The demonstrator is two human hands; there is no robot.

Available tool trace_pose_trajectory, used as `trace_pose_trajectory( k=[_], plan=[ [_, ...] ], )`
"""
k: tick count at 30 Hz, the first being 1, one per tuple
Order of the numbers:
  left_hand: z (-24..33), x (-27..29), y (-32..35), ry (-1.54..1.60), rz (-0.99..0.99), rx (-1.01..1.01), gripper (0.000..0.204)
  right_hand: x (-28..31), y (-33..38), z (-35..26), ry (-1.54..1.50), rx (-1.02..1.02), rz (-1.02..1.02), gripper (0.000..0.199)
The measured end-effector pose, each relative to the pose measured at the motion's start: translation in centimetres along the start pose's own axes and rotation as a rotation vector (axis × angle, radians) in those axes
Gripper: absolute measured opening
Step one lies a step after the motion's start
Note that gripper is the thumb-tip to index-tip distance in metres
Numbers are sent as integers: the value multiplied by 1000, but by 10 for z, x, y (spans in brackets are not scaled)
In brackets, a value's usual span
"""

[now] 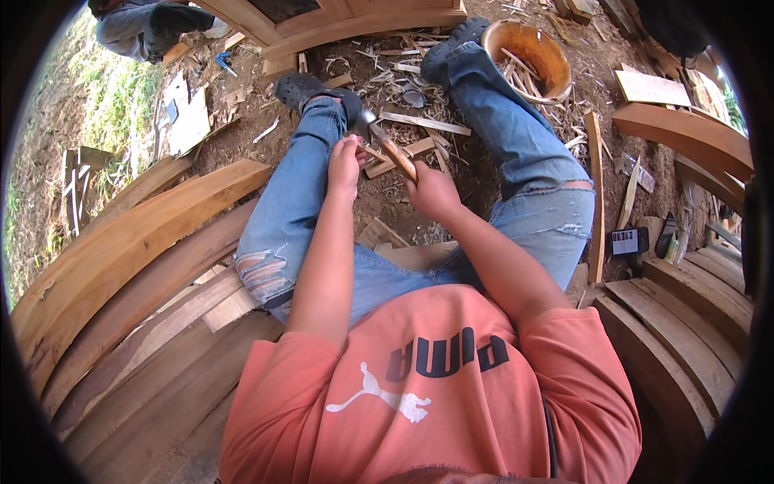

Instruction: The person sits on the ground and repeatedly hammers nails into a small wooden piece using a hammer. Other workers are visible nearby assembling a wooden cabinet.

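My right hand (433,194) is closed around the wooden handle of a hammer (393,154). The hammer's metal head points away from me and sits just above the fingertips of my left hand (346,167). Those left fingers are pinched together, and whatever they hold is too small to make out. Both hands are between my knees, over ground littered with wood offcuts. A pale wood strip (426,123) lies just beyond the hammer, and short wood pieces (400,158) lie below it.
An orange-brown bucket (551,58) with wood scraps stands by my right foot. Ahead is a panelled wooden frame (347,31). Curved planks (153,202) lie at my left, and more boards (685,323) at my right near a phone (628,241). Another person's legs (145,31) show far left.
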State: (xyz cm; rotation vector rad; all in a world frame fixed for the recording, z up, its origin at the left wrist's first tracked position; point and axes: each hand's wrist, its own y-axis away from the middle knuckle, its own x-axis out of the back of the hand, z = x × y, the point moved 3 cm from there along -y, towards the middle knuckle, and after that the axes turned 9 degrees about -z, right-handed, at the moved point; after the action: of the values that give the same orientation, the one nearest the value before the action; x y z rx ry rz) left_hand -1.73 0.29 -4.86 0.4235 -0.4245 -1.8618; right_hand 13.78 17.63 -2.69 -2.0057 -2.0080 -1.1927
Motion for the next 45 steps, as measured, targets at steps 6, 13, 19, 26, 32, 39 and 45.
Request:
trace_pose_trajectory(
  k=[6, 13, 19, 26, 32, 39, 45],
  plan=[
    [2, 0, 0, -124, 16, -17, 32, -12, -1, 18, 90, -130, -143, 31],
    [3, 0, 2, -109, -14, -34, 34, 1, -8, 20, -15, -108, -5, 32],
    [-1, 0, -2, -103, -43, -12, 34, 26, 1, -9, -152, -79, -8, 37],
    [18, -9, 7, 69, -1, 90, 29, 21, 1, 15, -86, -111, -18, 38],
    [16, 0, 5, -25, 34, 74, 31, 31, 22, -14, -78, -33, -3, 35],
    [18, -11, 8, -89, 97, 24, 34, 12, 25, -10, -5, -62, -68, 37],
    [3, -3, 1, -113, 21, -15, 40, 23, 38, -28, -33, 18, -2, 33]
  ],
)
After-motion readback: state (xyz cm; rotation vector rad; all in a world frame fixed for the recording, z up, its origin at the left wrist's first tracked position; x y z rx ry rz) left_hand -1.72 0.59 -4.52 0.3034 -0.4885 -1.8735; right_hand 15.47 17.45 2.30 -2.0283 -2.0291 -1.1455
